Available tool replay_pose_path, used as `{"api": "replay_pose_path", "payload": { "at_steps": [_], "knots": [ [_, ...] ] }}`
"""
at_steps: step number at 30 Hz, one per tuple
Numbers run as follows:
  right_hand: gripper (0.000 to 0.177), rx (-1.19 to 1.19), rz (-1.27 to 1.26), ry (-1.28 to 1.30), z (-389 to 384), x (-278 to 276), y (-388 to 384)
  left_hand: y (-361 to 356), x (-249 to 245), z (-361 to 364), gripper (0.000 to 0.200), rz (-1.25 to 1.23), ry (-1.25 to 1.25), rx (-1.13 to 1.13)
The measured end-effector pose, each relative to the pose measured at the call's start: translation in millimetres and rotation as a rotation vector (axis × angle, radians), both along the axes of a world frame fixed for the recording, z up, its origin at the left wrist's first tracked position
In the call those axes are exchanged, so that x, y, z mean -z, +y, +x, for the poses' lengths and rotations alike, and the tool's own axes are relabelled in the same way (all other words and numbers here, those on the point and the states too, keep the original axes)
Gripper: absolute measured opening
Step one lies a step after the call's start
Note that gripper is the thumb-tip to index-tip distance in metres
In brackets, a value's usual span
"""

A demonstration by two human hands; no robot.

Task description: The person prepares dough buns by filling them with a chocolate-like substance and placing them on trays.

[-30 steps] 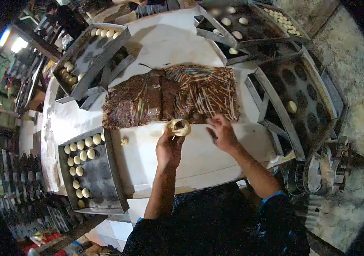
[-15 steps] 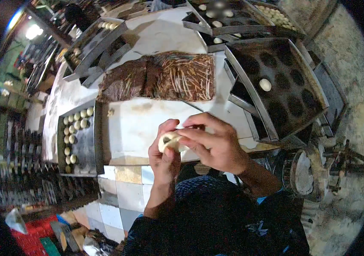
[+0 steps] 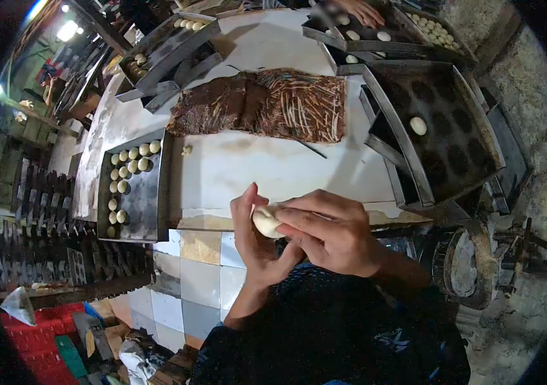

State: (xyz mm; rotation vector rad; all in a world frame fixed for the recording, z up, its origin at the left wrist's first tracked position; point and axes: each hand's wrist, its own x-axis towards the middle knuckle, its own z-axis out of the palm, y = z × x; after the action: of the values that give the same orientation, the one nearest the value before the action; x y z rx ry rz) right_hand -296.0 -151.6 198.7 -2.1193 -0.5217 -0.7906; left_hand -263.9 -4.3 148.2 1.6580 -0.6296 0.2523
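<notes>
On the near side of the brown slab [image 3: 257, 106], the left hand [image 3: 257, 250] cradles the dough ball [image 3: 264, 221] while the right hand [image 3: 338, 234] pinches its side. Light, even pinches over a loose cradle should suit; squeezing hard could split it.

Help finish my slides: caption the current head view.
Left hand cradling, right hand pinching a pale dough ball before a white table lined with trays.

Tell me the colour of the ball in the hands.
The ball is pale cream, clearest in head view.
</notes>
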Motion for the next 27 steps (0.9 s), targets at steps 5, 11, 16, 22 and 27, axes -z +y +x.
{"api": "replay_pose_path", "payload": {
  "at_steps": [5,11,16,22,27],
  "knots": [
    [0.028,-0.083,0.278,0.306,33.7,-13.2,39.5,50.6,8.5,32.6,0.06,-0.616,0.389,0.356],
    [0.03,-0.067,0.251,0.125,61.1,5.4,99.8,77.7,0.1,80.0,0.036,-0.512,0.0,0.106],
    [0.028,-0.163,0.381,-0.049,70.7,29.7,86.4,63.8,6.8,103.8,0.101,-0.493,0.082,0.289],
    [0.018,-0.027,0.211,0.416,64.0,36.5,30.5,12.7,17.3,130.1,0.032,-0.253,-0.05,0.347],
    [0.025,0.22,-0.004,0.255,36.8,12.7,-36.6,-70.8,42.8,105.6,0.025,0.115,0.141,0.382]
  ]
}}
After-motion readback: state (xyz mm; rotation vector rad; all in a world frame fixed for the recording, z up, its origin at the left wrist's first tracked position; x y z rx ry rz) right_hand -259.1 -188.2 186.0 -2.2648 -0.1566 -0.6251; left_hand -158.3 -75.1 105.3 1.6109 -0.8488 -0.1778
